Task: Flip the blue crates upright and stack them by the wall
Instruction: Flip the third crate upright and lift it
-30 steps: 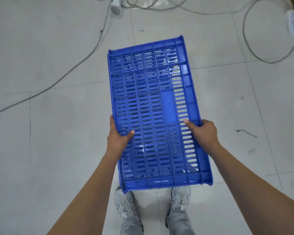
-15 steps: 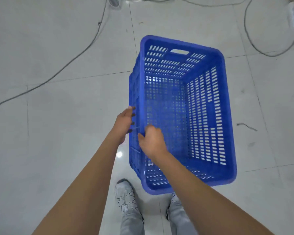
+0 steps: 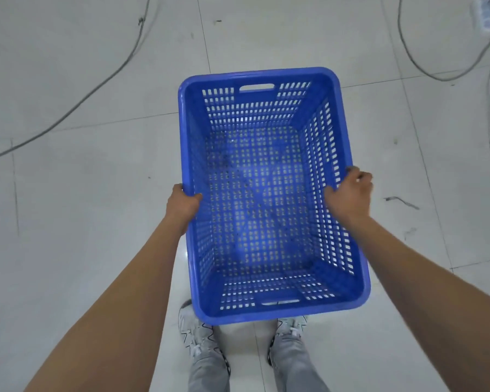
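In the head view, a blue crate (image 3: 266, 193) is held upright, its open top turned toward the camera, above a pale tiled floor (image 3: 68, 222). The left long rim is gripped by the left hand (image 3: 181, 206), its fingers curled closed around the edge. The right long rim is gripped by the right hand (image 3: 350, 195), likewise closed on the edge. The crate's near short rim is seen just above a pair of grey shoes (image 3: 201, 338). Bare floor is seen on both sides of the crate and beyond its far rim. Grey cables (image 3: 96, 89) are trailed across the far floor, well apart from the crate. No readable writing or label is seen on the crate.
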